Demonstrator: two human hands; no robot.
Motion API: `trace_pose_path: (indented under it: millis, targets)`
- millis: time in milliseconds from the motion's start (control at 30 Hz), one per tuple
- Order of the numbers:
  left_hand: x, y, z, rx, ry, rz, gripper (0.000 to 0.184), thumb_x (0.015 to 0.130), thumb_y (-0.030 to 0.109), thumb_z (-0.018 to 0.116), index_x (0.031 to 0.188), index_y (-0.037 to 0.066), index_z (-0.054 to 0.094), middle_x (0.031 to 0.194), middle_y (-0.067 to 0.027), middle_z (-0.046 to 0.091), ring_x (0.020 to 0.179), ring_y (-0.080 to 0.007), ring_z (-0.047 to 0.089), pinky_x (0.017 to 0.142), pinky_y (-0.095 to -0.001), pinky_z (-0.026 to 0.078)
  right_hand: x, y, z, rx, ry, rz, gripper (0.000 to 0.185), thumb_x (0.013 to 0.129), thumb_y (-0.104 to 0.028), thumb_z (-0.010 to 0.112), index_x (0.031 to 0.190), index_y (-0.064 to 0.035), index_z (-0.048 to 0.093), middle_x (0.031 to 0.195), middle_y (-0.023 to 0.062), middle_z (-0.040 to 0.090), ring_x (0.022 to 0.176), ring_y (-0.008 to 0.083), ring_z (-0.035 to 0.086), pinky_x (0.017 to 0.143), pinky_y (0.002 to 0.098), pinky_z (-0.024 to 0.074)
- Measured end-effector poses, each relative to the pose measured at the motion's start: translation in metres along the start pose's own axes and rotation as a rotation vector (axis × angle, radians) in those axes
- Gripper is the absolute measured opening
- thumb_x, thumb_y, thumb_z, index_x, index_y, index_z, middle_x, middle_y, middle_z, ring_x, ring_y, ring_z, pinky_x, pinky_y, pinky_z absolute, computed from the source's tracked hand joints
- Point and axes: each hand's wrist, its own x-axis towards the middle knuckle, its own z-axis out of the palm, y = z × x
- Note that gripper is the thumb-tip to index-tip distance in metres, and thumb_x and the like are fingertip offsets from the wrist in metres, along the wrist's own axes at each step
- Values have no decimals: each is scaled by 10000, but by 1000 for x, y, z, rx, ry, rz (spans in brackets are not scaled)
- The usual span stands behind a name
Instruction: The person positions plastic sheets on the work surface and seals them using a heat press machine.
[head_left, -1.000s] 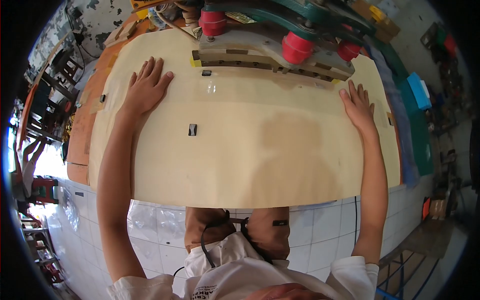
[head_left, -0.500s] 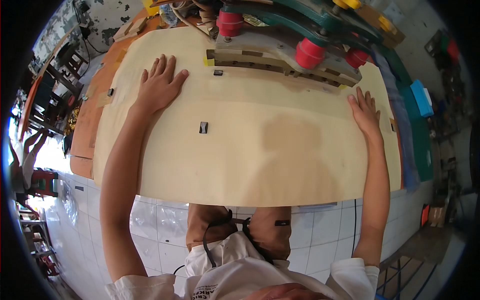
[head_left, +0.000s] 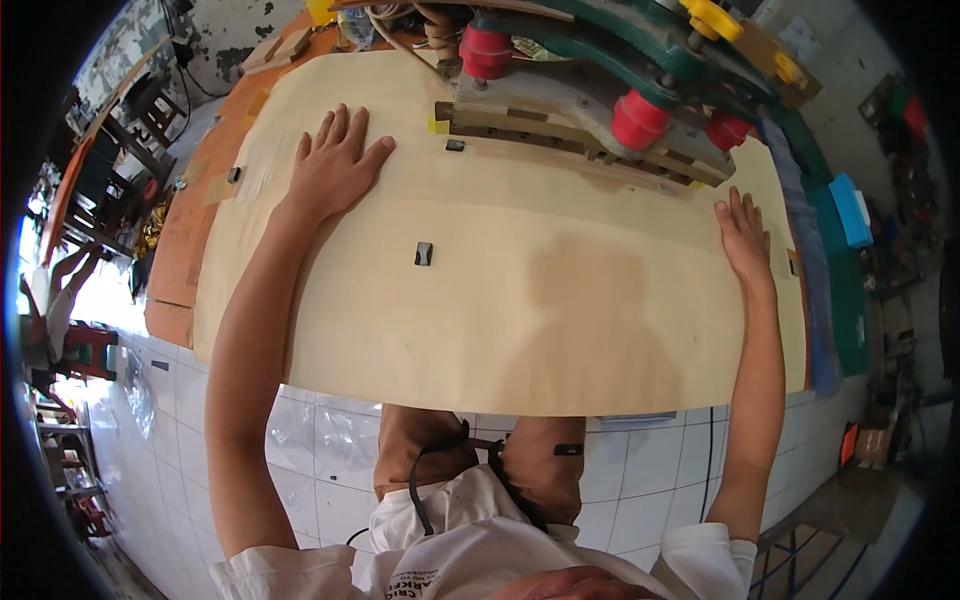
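Note:
A large pale cream sheet covers most of the tabletop in front of me. My left hand lies flat on its upper left part, fingers spread and holding nothing. On the sheet's right side rests my right hand, flat and open, just below the right end of a press head. That head is a long metal bar with red knobs, over the sheet's far part. Two small dark blocks, one near the bar and one mid-sheet, sit between my hands.
An orange-brown table shows beyond the sheet's left edge, with another small dark block taped there. Blue cloth hangs at the right, beside a blue-and-white packet. A green machine arm with yellow knobs spans the top.
The whole view has shifted slightly, so the scene sits a little further right. Both hands stay flat on the sheet at about the same places.

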Motion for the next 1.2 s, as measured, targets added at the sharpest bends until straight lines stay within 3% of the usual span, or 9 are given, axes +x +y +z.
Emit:
trace_pose_path:
  millis: [433,500,967,1200]
  targets:
    - [4,-1,3,-27,-3,-6,725,955,597,306,1496,116,270,1559,-165,199,1458,-281,143,1167,-462,102,1,2,-5,27,-1,-1,719,934,-642,248,1511,-212,247,1580,117,161,1461,335,88,1140,564,30]
    - [5,-3,6,-79,61,28,722,942,594,328,1461,92,335,1536,-209,236,1440,-326,193,1153,-503,123,2,3,-4,18,6,-5,718,935,-645,245,1509,-214,249,1578,118,169,1456,342,108,1134,580,44]
    - [3,-1,-1,-84,104,32,703,935,572,366,1427,71,389,1508,-223,289,1425,-334,234,1150,-517,132,3,1,-7,42,30,-8,718,933,-637,271,1500,-199,277,1571,128,189,1453,337,134,1133,585,51]
    - [-3,1,-8,-92,114,34,684,936,551,388,1422,70,400,1504,-207,309,1418,-324,255,1150,-513,132,-4,-2,-15,107,89,-8,689,929,-608,338,1467,-178,359,1546,163,243,1447,329,165,1131,586,39]
